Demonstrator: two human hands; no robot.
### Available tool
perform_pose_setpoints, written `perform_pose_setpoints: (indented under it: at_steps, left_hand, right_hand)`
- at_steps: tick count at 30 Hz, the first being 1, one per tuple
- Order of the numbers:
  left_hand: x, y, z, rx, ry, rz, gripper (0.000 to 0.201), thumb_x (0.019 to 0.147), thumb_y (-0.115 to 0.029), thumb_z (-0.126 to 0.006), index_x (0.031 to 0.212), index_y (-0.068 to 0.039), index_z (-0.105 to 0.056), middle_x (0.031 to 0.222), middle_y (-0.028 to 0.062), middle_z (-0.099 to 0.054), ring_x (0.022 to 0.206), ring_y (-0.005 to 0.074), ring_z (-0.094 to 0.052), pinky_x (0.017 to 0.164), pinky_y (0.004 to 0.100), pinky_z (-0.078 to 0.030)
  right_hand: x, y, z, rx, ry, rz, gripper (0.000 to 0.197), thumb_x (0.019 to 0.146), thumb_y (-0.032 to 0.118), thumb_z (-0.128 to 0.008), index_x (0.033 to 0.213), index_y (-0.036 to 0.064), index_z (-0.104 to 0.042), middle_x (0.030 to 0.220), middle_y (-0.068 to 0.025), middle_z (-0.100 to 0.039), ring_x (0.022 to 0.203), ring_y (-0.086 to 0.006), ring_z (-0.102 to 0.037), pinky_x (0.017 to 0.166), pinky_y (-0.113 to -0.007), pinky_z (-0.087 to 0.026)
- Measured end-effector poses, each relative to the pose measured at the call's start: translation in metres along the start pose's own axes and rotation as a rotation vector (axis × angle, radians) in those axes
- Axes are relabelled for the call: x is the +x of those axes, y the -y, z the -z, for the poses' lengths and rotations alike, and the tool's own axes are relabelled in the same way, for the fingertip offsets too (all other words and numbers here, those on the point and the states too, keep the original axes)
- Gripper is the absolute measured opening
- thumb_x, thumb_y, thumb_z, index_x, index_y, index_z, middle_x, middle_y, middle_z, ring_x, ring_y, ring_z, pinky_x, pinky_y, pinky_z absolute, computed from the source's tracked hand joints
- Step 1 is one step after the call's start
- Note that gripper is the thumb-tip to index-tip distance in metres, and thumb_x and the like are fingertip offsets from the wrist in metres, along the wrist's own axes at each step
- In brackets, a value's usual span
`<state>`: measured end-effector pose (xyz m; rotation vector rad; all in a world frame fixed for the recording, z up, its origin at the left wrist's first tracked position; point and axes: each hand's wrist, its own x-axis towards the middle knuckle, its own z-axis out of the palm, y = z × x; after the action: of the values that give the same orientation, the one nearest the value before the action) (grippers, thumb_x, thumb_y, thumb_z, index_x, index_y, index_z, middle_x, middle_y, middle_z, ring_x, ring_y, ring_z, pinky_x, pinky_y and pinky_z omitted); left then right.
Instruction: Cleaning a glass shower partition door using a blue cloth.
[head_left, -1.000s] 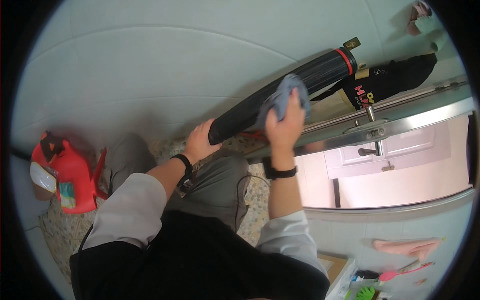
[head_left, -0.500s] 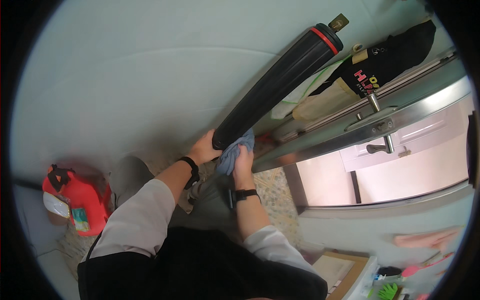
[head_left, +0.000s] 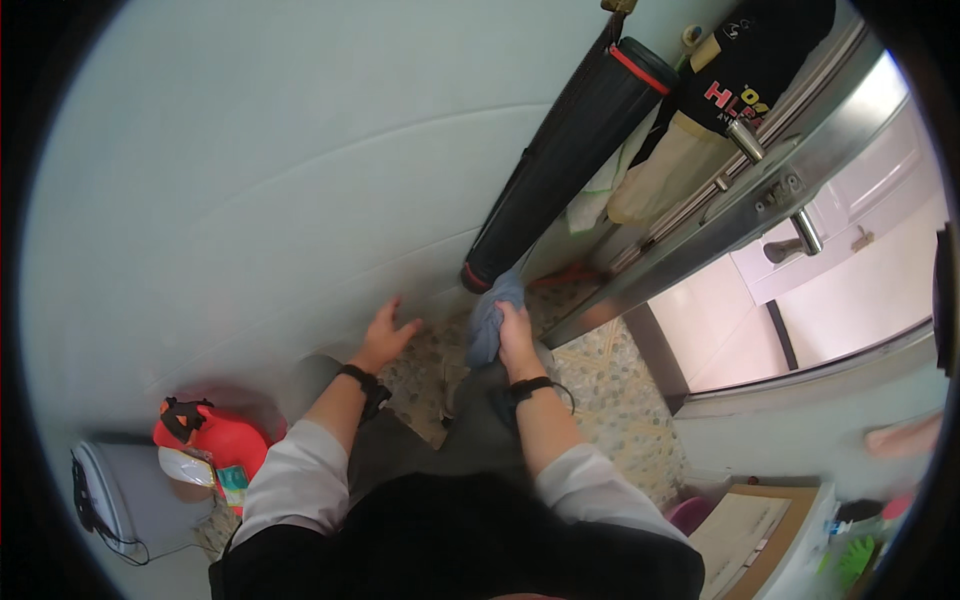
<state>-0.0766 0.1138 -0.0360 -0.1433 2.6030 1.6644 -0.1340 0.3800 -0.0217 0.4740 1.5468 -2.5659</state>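
A long black tube case (head_left: 565, 165) with red bands near both ends hangs against the pale wall, its upper end by a hook. My right hand (head_left: 515, 335) grips a crumpled blue-grey cloth (head_left: 495, 318) just beneath the tube's lower end. The cloth reaches up to that end; whether it touches cannot be told. My left hand (head_left: 385, 338) is off to the left of the tube, fingers apart and nothing in them. Both wrists wear dark bands.
Beside the tube hang a black apron-like cloth (head_left: 765, 80) and a beige cloth (head_left: 670, 170). An open door with a metal handle (head_left: 745, 140) stands right. Low on the left are a red plastic container (head_left: 225, 440) and a grey bin (head_left: 155, 490). A cardboard box (head_left: 745, 540) sits lower right.
My left hand has let go of the tube's lower end and moved down and left, opening. The tube now hangs steeper. My right hand has lowered slightly, still with the cloth.
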Motion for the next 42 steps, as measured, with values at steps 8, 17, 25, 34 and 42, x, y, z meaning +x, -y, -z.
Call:
perform_pose_setpoints:
  at_steps: [8,17,25,34,42]
  left_hand:
    - [-0.051,0.075,0.118,-0.022,-0.518,0.047,0.043,0.093,-0.026,-0.070,0.126,0.000,-0.060,0.115,0.0131,-0.067,0.097,0.0224,-0.063,0.085,0.0371,-0.052]
    - [-0.087,0.081,0.144,-0.204,-0.683,0.159,0.046,0.093,-0.019,-0.067,0.132,0.001,-0.054,0.089,0.0035,-0.062,0.073,0.0108,-0.056,0.066,0.0287,-0.047]
    - [-0.135,0.047,0.161,0.217,-0.753,0.163,0.068,0.090,-0.022,-0.069,0.148,-0.001,-0.042,0.097,0.0070,-0.064,0.068,0.0146,-0.057,0.069,0.0316,-0.050]
    - [-0.183,0.079,0.197,0.394,-0.816,0.284,0.059,0.093,-0.030,-0.071,0.139,-0.001,-0.048,0.090,0.0080,-0.065,0.075,0.0167,-0.060,0.071,0.0323,-0.050]
    - [-0.185,0.081,0.201,0.368,-0.767,0.383,0.051,0.091,-0.036,-0.069,0.126,-0.002,-0.055,0.092,0.0141,-0.070,0.086,0.0289,-0.069,0.078,0.0406,-0.053]
  right_hand:
    - [-0.001,0.003,0.005,0.062,0.008,-0.073,0.044,0.091,0.015,-0.062,0.130,-0.0043,-0.055,0.119,-0.0147,-0.064,0.106,-0.0282,-0.063,0.093,-0.039,-0.051]
    - [-0.006,-0.015,-0.040,0.185,-0.019,-0.141,0.025,0.096,0.019,-0.058,0.113,0.0006,-0.063,0.102,-0.0116,-0.069,0.095,-0.0266,-0.067,0.086,-0.040,-0.054]
    - [0.000,-0.089,-0.135,0.330,0.125,-0.400,0.026,0.101,0.026,-0.051,0.107,0.0057,-0.065,0.100,-0.0087,-0.070,0.096,-0.0272,-0.066,0.090,-0.043,-0.053]
    - [-0.061,-0.185,-0.224,0.113,0.425,-0.786,0.024,0.099,0.023,-0.055,0.102,0.0004,-0.065,0.102,-0.0115,-0.069,0.095,-0.0251,-0.065,0.085,-0.044,-0.053]
    - [-0.041,-0.171,-0.214,0.405,0.313,-0.782,0.028,0.100,0.025,-0.046,0.094,0.0070,-0.067,0.095,-0.0087,-0.071,0.092,-0.0252,-0.066,0.087,-0.041,-0.055]
